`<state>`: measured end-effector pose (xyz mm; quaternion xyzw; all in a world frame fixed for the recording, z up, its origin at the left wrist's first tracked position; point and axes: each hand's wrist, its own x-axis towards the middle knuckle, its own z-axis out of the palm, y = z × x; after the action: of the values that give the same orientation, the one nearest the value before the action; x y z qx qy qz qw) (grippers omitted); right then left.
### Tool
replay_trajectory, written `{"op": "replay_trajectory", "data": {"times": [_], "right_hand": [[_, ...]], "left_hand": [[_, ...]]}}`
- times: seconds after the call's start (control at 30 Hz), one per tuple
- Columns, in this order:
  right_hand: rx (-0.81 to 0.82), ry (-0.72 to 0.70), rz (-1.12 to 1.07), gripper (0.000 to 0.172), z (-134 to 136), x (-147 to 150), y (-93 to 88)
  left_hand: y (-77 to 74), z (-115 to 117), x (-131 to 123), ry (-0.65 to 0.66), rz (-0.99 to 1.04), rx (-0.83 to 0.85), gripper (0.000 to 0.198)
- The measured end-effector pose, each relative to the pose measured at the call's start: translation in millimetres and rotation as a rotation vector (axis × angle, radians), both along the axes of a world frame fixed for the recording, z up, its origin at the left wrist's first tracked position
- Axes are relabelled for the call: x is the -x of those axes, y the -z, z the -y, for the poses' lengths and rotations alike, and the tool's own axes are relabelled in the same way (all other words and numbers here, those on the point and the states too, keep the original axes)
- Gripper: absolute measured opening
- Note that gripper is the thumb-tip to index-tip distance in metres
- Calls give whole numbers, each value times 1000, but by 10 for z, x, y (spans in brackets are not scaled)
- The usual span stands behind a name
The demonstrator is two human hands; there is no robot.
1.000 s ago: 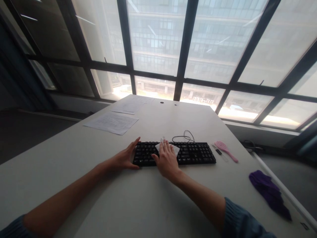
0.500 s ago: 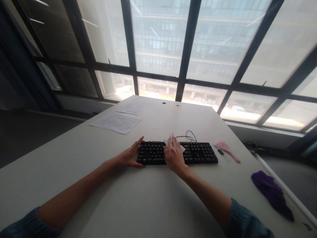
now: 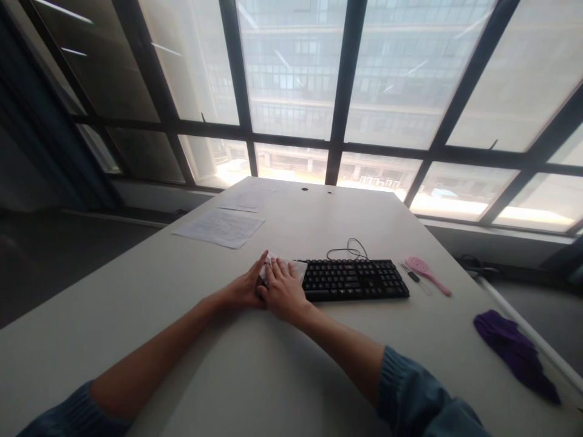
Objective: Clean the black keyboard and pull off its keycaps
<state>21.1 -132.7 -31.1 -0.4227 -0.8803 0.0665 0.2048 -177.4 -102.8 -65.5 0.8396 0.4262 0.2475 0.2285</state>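
A black keyboard [image 3: 355, 279] lies on the white table [image 3: 282, 364], its cable [image 3: 348, 249] coiled behind it. My right hand [image 3: 283, 286] lies flat, fingers together, pressing a white wipe [image 3: 296, 267] onto the keyboard's left end. My left hand [image 3: 243, 288] rests against the keyboard's left edge, fingers stretched out, holding nothing.
A pink hairbrush [image 3: 426, 273] and a small dark stick [image 3: 413, 276] lie right of the keyboard. A purple cloth [image 3: 514, 352] sits near the right table edge. Printed sheets [image 3: 218, 227] lie at the back left. Large windows stand beyond the table.
My right hand has slid the white wipe from the keyboard's middle to its left end, close to my left hand. The left hand has stayed at the keyboard's edge.
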Motion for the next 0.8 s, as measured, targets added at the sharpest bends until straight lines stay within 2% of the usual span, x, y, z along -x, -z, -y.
{"op": "replay_trajectory", "data": {"times": [0.17,0.37,0.5,0.63,0.7,0.8], "right_hand": [[-8,1,8,71,-11,-123,6],[6,42,24,75,51,-420,8],[41,126,19,76,39,-732,-1],[63,278,-3,75,-44,-1048,-12],[72,338,-9,76,-61,-1135,5],[89,341,4,77,-15,-1124,60]], "left_hand": [[-10,2,-11,1,16,-22,147],[-3,-33,10,47,33,-14,144],[-1,-43,21,41,26,-13,144],[-33,-14,9,29,28,-4,144],[-46,-3,6,25,20,3,144],[-50,-1,7,22,2,7,144]]}}
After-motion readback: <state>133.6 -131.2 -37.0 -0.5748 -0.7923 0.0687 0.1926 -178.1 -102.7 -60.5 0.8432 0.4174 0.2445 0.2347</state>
